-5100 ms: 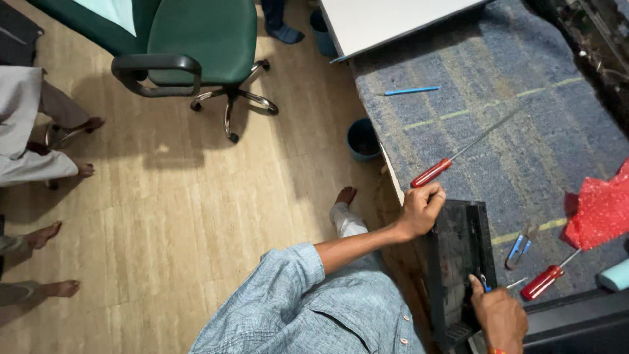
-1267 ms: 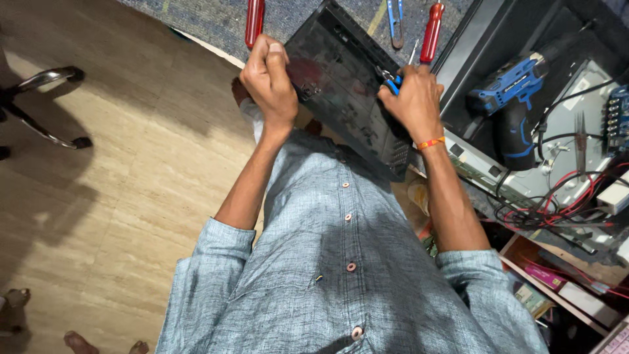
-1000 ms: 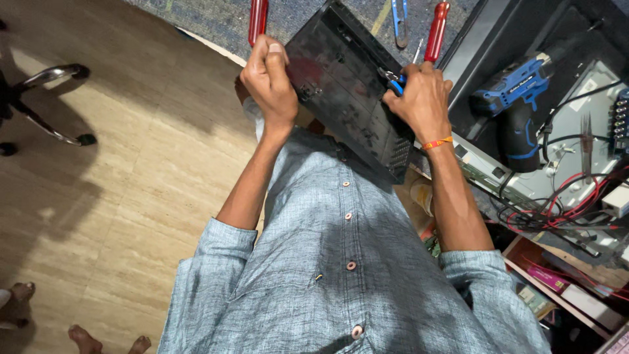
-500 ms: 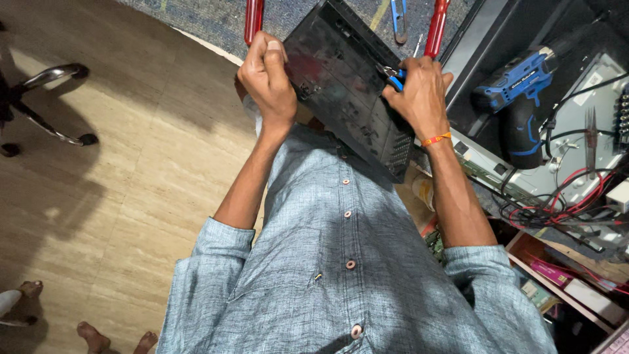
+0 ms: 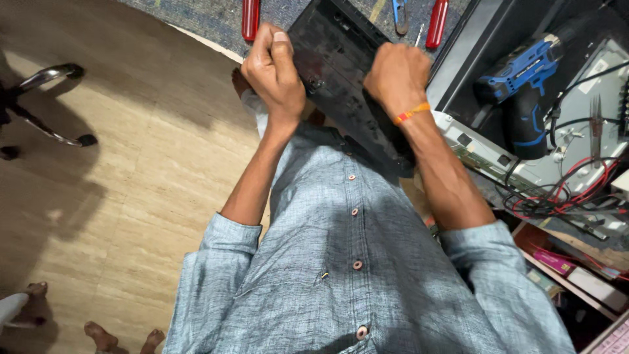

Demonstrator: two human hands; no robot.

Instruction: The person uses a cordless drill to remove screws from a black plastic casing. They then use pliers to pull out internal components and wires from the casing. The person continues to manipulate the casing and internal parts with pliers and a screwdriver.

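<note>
A black, flat electronic unit (image 5: 341, 72) leans tilted against my body at the table edge. My left hand (image 5: 275, 69) grips its left edge, fingers curled with the thumb up. My right hand (image 5: 396, 75), with an orange thread on the wrist, is closed over the unit's right side; what is inside the fist is hidden. A red-handled screwdriver (image 5: 250, 18) lies on the blue-grey mat just beyond my left hand. Another red-handled screwdriver (image 5: 437, 23) and a blue-handled tool (image 5: 400, 13) lie beyond my right hand.
A blue and black cordless drill (image 5: 524, 85) lies in an opened chassis (image 5: 590, 98) with red and black wires (image 5: 570, 190) at the right. A chair base (image 5: 46, 105) stands at the left on the wooden floor. Other people's bare feet (image 5: 121, 337) show at the bottom left.
Five seconds ago I looked across the table; now the view points down at my chest. In the last second my right hand closed into a fist over the unit, hiding the blue tool.
</note>
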